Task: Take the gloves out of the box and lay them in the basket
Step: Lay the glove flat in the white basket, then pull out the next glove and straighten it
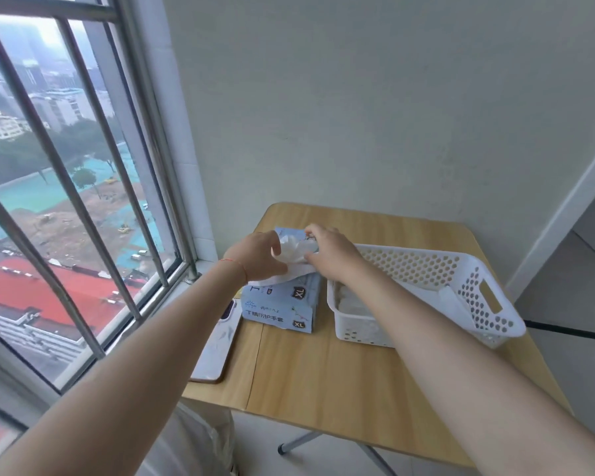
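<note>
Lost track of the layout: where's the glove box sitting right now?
In the head view the glove box sits on the wooden table, just left of the white basket and right of the phone, under both hands.

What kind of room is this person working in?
Probably a corner of a high-rise flat or dormitory: a barred window looks far down on rooftops, and a small folding wooden table stands against a plain white wall.

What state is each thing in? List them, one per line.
box: open on top, flat on the table
glove: white, half out, gripped by both hands
left hand: holds the glove
right hand: pinches the glove
basket: upright, white gloves inside
phone: lying flat
</note>
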{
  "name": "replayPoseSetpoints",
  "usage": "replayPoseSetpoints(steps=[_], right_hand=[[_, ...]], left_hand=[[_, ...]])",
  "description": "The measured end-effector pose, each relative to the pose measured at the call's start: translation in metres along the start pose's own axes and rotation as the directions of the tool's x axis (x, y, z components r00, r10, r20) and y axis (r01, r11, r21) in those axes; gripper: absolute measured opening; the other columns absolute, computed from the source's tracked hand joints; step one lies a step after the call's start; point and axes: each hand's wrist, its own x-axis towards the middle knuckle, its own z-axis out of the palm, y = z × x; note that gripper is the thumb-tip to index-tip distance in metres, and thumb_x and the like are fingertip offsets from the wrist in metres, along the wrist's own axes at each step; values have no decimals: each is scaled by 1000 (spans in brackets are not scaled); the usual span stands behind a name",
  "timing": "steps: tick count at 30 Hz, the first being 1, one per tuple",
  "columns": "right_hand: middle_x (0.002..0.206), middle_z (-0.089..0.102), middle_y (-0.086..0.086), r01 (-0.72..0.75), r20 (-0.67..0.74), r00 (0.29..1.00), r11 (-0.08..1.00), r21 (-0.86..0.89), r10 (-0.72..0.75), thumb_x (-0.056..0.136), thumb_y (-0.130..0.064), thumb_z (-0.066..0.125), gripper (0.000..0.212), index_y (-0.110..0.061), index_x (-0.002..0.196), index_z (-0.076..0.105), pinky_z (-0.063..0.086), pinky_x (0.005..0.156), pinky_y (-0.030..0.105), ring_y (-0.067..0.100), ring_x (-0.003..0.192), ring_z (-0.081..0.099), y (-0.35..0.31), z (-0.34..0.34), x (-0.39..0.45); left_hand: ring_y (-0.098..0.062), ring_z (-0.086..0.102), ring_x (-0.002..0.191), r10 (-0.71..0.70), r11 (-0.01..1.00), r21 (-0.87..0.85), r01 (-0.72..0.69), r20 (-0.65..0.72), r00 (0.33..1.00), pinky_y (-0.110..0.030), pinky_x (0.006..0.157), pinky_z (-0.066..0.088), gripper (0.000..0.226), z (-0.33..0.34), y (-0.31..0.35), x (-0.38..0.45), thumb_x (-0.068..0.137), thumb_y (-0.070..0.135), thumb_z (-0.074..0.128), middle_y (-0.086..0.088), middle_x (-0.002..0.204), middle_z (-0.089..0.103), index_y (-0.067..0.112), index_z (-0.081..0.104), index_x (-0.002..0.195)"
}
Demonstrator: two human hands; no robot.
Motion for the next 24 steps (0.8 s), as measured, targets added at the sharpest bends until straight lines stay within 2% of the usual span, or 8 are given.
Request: replayPoseSetpoints(steps=[3,5,8,11,15,18,22,24], right_hand=[[134,45,11,6,14,1000,1000,6,-6,92,-22,55,56,-31,144,37,45,95,39,29,118,51,-5,1,3],[133,46,9,16,32,999,1000,10,-16,93,-22,54,49,-31,140,45,46,94,38,27,117,52,-9,0,2],[114,51,5,52,13,999,997,50,-53,94,-28,50,20,-24,109,63,48,77,34,24,95,58,-18,1,1],[95,56,4,88,-57,995,994,62,-85,94,-25,47,16,-18,86,60,40,63,31,22,80,55,-23,0,3],[94,66,7,12,-187,982,992,126,11,95,-13,43,25,-8,93,67,48,70,33,24,83,61,-21,-9,6],[95,69,15,-24,-222,973,988,151,58,92,-9,41,28,2,93,67,52,74,38,31,89,63,-15,-15,8],[104,69,16,-107,-153,980,982,156,131,86,-4,41,30,6,97,66,48,68,31,27,81,60,-7,-20,7],[118,61,12,-151,-120,978,976,156,170,84,-6,45,30,-4,104,67,46,79,30,24,96,57,-7,-23,5]], left_hand=[[-17,59,83,-13,998,-69,8,-73,997,-32,75,53,5,0,-6,-1,85,27,64,4,98,63,29,60,87],[-15,61,80,-4,989,-145,-14,-125,992,-33,76,55,8,-3,-6,-1,87,27,63,5,91,66,32,62,80],[-14,63,81,29,964,-251,-83,-213,977,-30,76,54,12,-9,-4,0,88,24,64,6,85,69,31,66,78],[-14,64,84,20,933,-341,-110,-258,966,-27,79,52,8,-15,0,-1,91,22,63,5,85,68,22,69,85],[-16,63,86,11,930,-361,-68,-159,987,-31,80,52,15,-15,-5,-1,87,33,70,1,93,67,21,64,93],[-17,64,84,-3,952,-305,-13,-53,999,-33,80,56,14,-8,-11,-4,84,26,73,-2,95,69,19,64,91],[-19,61,71,-87,949,-311,53,-96,992,-35,70,55,15,-5,-13,-6,88,24,65,-6,82,70,12,69,80],[-17,52,60,-142,920,-381,87,-118,983,-31,59,48,23,-10,-11,-4,88,25,63,-6,71,64,3,71,84]])
